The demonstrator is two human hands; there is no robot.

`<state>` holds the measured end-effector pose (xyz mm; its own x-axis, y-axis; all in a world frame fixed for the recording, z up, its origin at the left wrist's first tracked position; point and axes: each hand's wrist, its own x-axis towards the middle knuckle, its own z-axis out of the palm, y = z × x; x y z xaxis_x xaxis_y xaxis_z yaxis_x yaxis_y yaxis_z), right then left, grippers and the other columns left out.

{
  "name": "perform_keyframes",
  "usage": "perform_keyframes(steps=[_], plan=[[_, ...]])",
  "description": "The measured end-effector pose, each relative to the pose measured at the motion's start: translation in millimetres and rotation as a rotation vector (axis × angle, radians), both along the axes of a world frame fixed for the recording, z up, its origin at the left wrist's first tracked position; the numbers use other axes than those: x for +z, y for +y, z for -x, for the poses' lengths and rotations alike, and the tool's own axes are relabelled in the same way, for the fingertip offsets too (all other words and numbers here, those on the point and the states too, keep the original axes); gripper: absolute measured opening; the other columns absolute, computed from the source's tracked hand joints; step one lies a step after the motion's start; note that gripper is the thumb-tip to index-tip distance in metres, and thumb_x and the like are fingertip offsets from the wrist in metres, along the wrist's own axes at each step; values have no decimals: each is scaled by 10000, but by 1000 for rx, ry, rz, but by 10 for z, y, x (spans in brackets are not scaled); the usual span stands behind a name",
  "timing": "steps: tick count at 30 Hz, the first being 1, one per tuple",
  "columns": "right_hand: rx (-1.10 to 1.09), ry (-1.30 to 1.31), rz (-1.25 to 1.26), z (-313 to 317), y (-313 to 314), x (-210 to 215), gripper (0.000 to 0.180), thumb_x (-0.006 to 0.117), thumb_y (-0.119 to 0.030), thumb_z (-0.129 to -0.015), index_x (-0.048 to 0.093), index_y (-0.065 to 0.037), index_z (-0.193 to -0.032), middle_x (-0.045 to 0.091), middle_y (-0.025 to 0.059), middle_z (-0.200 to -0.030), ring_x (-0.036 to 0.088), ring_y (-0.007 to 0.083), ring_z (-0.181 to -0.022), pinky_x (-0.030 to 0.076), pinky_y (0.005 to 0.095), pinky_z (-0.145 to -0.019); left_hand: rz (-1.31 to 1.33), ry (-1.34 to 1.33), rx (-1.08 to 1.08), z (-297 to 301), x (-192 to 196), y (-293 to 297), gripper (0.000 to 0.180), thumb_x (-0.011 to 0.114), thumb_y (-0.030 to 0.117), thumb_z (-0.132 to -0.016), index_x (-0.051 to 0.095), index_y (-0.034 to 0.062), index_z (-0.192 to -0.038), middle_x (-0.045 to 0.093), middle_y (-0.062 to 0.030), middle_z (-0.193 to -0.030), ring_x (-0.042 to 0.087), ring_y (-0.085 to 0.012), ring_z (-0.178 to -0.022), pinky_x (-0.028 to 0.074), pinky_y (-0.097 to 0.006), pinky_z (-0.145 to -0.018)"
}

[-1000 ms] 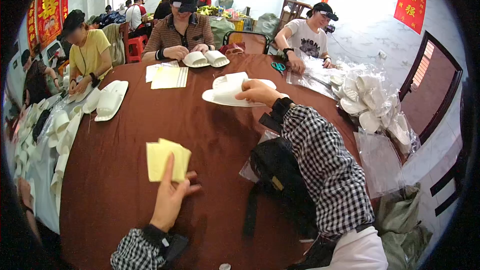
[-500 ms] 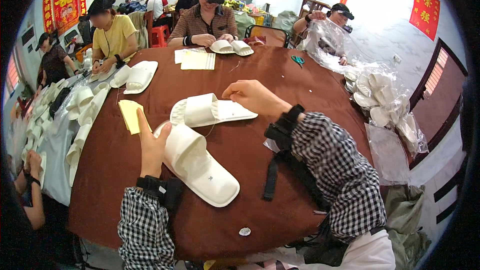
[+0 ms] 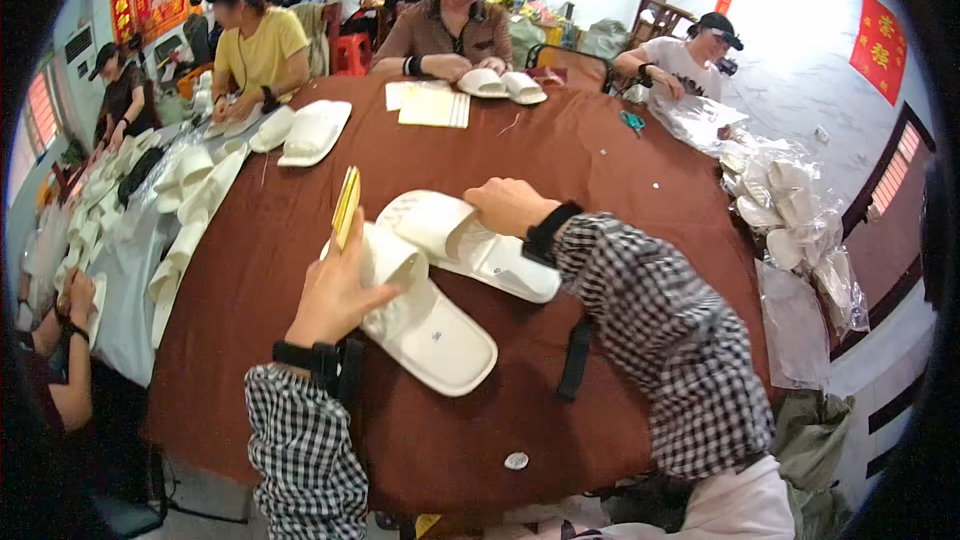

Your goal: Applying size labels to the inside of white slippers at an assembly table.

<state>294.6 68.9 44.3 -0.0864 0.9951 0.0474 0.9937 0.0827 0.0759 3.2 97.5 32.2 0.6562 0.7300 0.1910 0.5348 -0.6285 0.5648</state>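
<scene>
Two white slippers lie side by side on the brown-covered table in front of me. My left hand point(image 3: 338, 292) holds a thin stack of yellow paper slips point(image 3: 347, 202) upright, seen nearly edge-on, between its fingers. Its thumb is spread toward the strap of the near slipper point(image 3: 445, 340), touching or almost touching it. The far slipper point(image 3: 512, 266) lies behind, slanting down to the right. My right hand point(image 3: 512, 208) is closed on the edge of its strap, with the fingertips partly hidden. Each slipper's insole bears a small dark mark.
Yellow sheets point(image 3: 434, 108) and another slipper pair point(image 3: 485, 84) lie before a person across the table. Teal scissors point(image 3: 632, 122) rest at the far right. Bagged slippers point(image 3: 785, 195) pile along the right edge. More slippers point(image 3: 315, 134) sit at the left. A round white piece point(image 3: 516, 461) lies near me.
My right hand has come down from above onto the far slipper's strap, and that slipper now slants more. The yellow slips have turned edge-on. The person at right has lowered the clear bag.
</scene>
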Motion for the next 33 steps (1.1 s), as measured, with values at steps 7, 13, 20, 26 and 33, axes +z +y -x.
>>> perform_keyframes(steps=[7,13,20,26,33], plan=[[-143,34,-71,234,-991,2,150,548,-105,-813,589,25,-878,662,238,-795,663,411,-734,535,487,-643,-7,-109,-211,-104,17,9,1022,777,203,-747,140,42,-1530,354,-281,-1452,393,-400,-1329,335,-377,-1105],[-257,220,-157,377,-1589,-138,288,506,-121,-864,490,13,-1120,626,236,-699,622,420,-653,497,516,-616,-137,-171,-365,-235,-87,-76,986,761,231,-764,167,107,-1541,410,-260,-1416,459,-416,-1267,387,-400,-1068],[-223,383,-148,229,-1830,-143,410,543,-112,-862,439,0,-1242,651,208,-769,642,398,-731,500,498,-662,31,-132,-408,-398,50,-283,980,792,187,-763,196,108,-1537,363,-235,-1477,340,-372,-1383,285,-392,-1144],[-248,321,-100,314,-1992,103,276,633,-160,-847,545,-33,-1076,661,134,-814,650,339,-783,516,421,-700,48,-145,-374,-316,96,-281,962,775,173,-773,197,106,-1539,446,-251,-1417,423,-363,-1332,319,-384,-1113],[-89,248,6,49,-2185,69,133,618,-173,-844,604,-54,-900,603,114,-910,621,323,-902,522,429,-735,137,-184,-336,-234,70,-176,950,767,193,-778,206,64,-1533,471,-258,-1392,472,-330,-1294,348,-392,-1088]])
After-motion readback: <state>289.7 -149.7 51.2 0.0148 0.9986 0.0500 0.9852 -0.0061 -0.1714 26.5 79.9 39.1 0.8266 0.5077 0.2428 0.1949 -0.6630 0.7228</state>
